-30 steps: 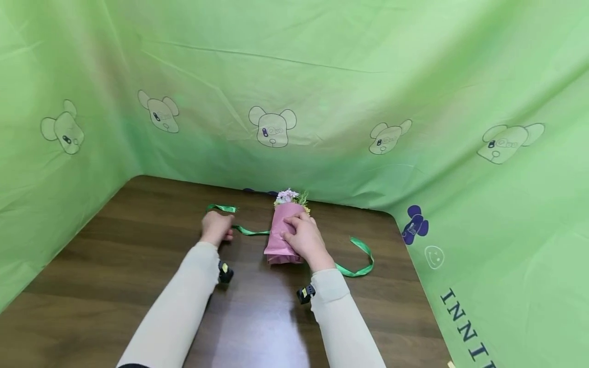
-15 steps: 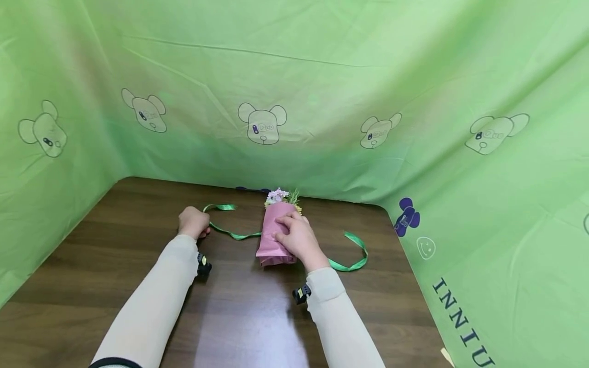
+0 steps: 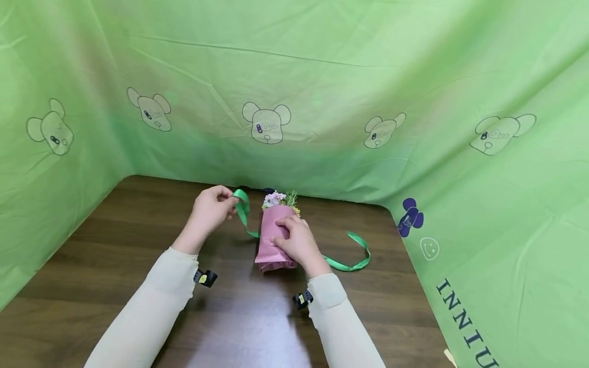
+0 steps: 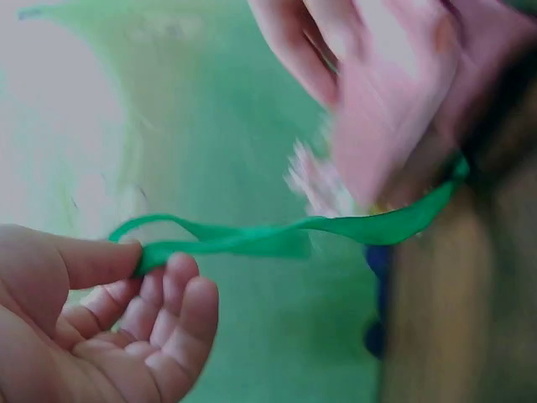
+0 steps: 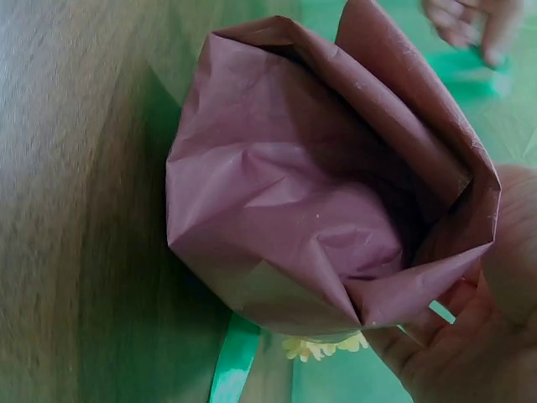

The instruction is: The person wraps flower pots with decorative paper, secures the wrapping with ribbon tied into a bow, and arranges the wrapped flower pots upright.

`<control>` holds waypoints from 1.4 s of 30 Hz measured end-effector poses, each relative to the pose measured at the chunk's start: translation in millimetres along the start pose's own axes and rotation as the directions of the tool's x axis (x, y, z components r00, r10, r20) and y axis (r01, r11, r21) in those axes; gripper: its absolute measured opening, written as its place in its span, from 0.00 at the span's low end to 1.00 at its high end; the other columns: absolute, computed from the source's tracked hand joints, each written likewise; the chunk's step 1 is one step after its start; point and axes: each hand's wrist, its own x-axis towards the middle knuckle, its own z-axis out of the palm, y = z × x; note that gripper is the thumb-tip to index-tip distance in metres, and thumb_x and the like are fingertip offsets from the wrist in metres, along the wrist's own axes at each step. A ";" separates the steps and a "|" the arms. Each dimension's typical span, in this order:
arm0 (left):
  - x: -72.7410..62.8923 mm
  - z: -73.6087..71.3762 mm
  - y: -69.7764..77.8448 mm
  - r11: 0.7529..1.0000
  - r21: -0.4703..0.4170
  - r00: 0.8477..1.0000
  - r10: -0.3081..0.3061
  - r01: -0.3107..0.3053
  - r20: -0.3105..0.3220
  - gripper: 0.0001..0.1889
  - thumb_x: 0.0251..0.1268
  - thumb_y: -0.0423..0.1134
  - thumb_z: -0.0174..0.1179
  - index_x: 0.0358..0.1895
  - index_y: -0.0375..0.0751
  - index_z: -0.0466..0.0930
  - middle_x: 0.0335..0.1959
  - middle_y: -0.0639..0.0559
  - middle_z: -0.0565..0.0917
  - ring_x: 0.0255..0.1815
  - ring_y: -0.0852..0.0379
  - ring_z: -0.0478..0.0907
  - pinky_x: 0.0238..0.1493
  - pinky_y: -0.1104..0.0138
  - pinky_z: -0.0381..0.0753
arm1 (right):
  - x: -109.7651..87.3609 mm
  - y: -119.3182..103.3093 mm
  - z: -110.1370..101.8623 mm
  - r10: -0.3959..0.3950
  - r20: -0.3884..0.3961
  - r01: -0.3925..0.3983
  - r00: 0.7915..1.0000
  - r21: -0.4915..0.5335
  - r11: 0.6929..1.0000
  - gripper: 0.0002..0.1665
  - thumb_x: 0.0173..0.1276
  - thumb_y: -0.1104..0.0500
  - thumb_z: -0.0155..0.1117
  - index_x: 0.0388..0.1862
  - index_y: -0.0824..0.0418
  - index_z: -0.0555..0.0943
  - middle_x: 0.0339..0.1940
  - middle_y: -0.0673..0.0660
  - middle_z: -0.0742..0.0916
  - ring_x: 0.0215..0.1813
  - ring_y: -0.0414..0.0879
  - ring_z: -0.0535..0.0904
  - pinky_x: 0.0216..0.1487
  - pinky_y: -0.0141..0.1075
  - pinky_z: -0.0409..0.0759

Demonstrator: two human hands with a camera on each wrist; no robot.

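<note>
A small bouquet in pink wrapping paper lies on the table, its lilac and yellow flowers facing away from me. My right hand holds the wrap from the right side, thumb and fingers spread over the paper. In the right wrist view the wrap's hollow bottom end gapes toward the camera. Left of the bouquet, my left hand pinches a green ribbon between thumb and index finger, lifted off the table in a loop. The ribbon passes beneath the bouquet, where it is hidden.
The ribbon's other tail curls on the wooden table to the right. A green cloth printed with bear heads hangs around the back and sides. A small camera sits on the left wrist, another camera on the right.
My left hand first moved left along the ribbon, then came up and right, raising the ribbon's left part off the table. The right hand has stayed on the bouquet.
</note>
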 end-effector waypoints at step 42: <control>34.6 101.0 39.5 0.953 0.185 0.909 0.152 -0.238 0.389 0.13 0.68 0.27 0.59 0.54 0.35 0.82 0.49 0.43 0.86 0.52 0.48 0.84 0.57 0.55 0.82 | -10.5 6.5 14.2 -0.068 -0.147 0.088 0.987 0.134 0.987 0.19 0.67 0.54 0.71 0.55 0.58 0.87 0.56 0.54 0.88 0.61 0.55 0.80 0.65 0.48 0.74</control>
